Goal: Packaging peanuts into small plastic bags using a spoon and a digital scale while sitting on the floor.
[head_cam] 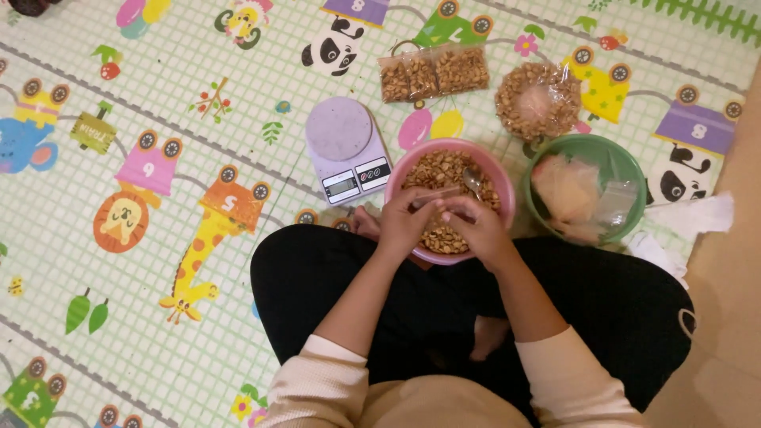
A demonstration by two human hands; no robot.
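Underneath everything lies a play mat (158, 238) printed with a grid, cartoon animals and a little train; a strip of bare tan floor (729, 261) runs along its right edge. Sitting cross-legged in black trousers, the person works over a pink bowl (499, 178) of nuts near the mat's middle. Both the left hand (406, 222) and the right hand (476, 226) have fingers pinched on a small clear bag (434, 194) over the bowl, beside a spoon (473, 182). A kitchen scale (347, 150) sits just left, a green bowl (614, 158) holding plastic bags right, and filled packets (434, 71) and a round packet of nuts (539, 99) toward the far edge.
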